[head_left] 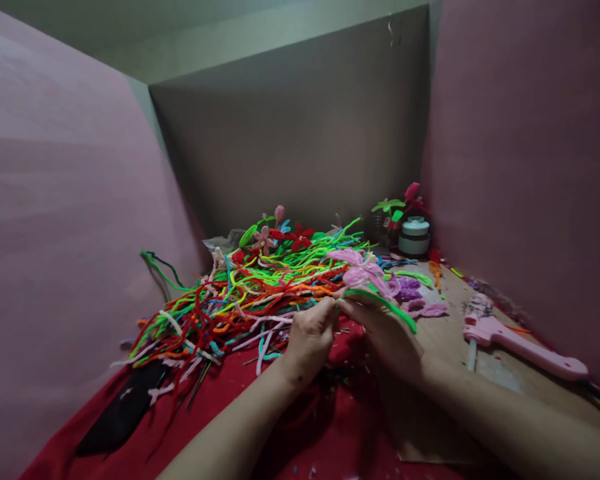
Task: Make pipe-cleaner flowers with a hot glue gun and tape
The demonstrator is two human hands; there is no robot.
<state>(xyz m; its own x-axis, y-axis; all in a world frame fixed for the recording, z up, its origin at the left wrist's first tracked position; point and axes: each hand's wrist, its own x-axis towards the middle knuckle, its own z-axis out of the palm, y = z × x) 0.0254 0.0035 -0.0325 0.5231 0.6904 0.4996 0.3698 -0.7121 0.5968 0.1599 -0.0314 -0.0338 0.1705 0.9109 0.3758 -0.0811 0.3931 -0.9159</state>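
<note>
My left hand [310, 333] is closed in a pinch, its fingertips meeting those of my right hand [390, 333] above the red cloth. A bright green pipe cleaner strip [385, 307] runs from this pinch across the back of my right fingers. Just beyond the fingers is a pink pipe cleaner flower [363, 270] with looped petals; whether it is joined to the green strip I cannot tell. Purple pipe cleaner loops [407, 288] lie right of it. A big heap of loose pipe cleaners [260, 287] in many colours spreads in front of and left of my hands.
A pink hot glue gun [525, 347] lies on the brown board [430, 433] at right. Behind stand a pale lidded jar [414, 237] and finished flowers [300, 237]. A black flat object [123, 410] rests on the red cloth [220, 413]. Pink panels [70, 200] flank the table.
</note>
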